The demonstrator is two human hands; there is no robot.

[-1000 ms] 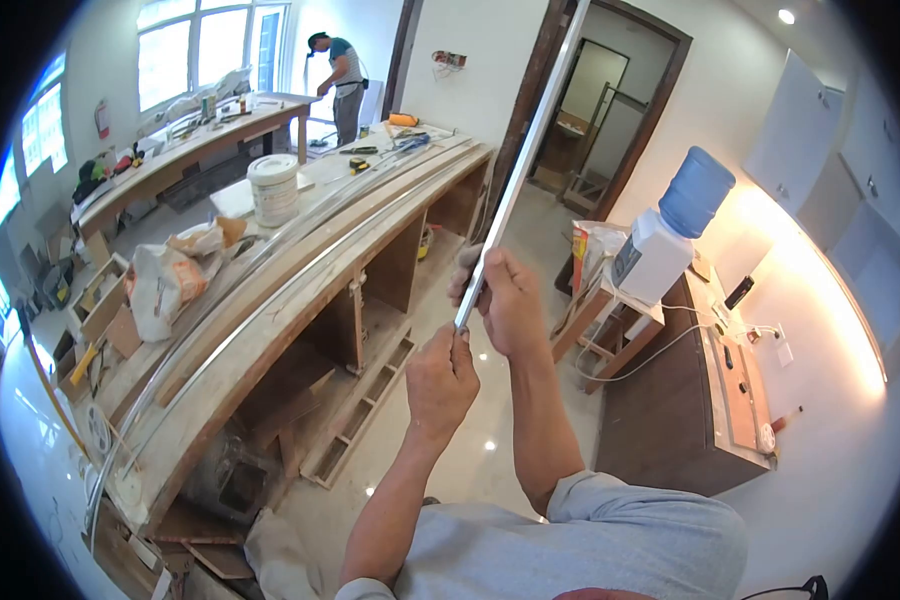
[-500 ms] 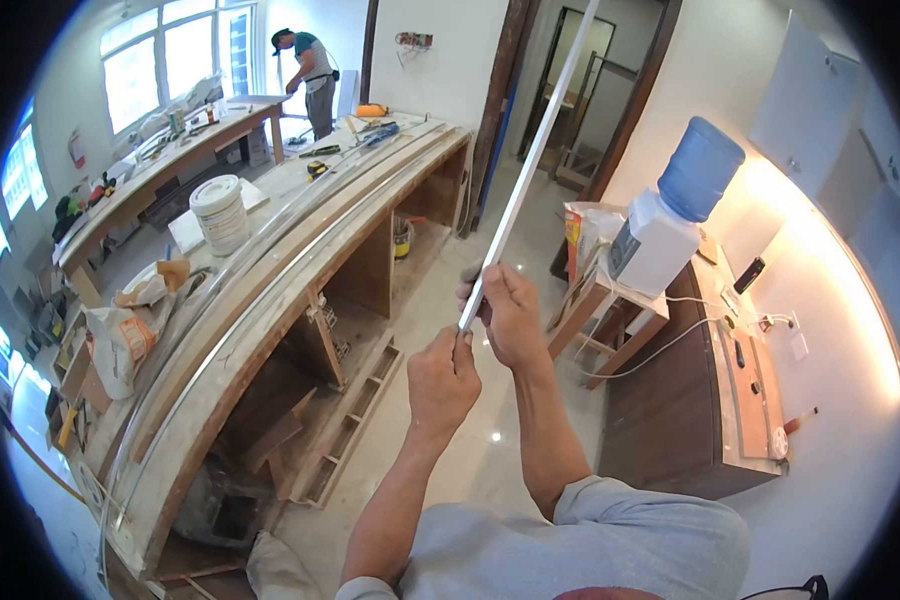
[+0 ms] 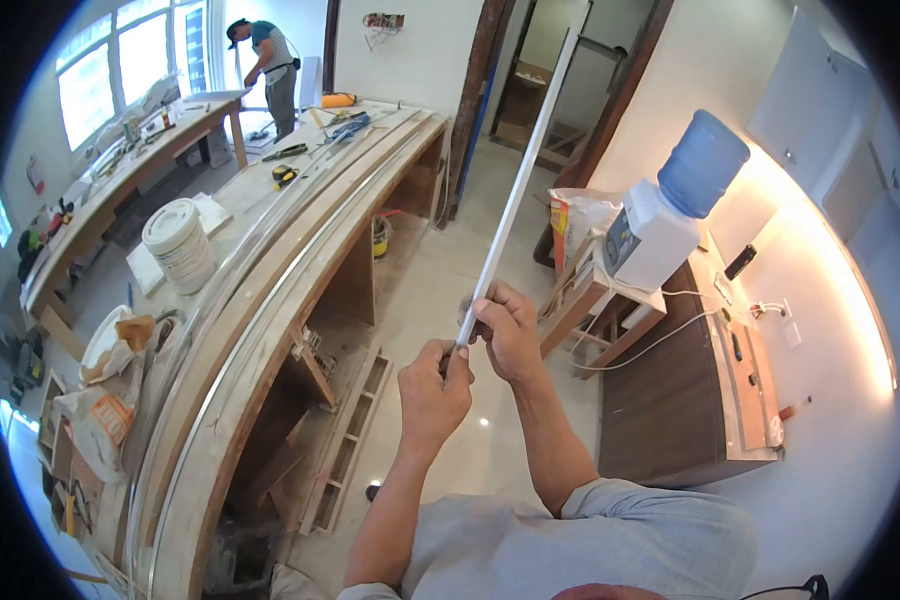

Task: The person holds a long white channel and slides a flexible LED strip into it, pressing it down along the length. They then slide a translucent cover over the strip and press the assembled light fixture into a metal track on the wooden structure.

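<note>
A long, thin white strip slants up and to the right from my two hands toward the doorway. My left hand pinches its lower end. Just above, on the right, my right hand is closed round the strip, with the thumb lying along it. The two hands are close together over the tiled floor. Some of the fingers are hidden behind the strip and the hands.
Left is a long wooden workbench with a white bucket, a tape measure and long strips. Right are a water dispenser on a wooden stand and a brown cabinet. Another person stands at the back bench.
The view has turned slightly, so the bench and the other person appear further left. Both hands still hold the strip, which now leans a little more upright.
</note>
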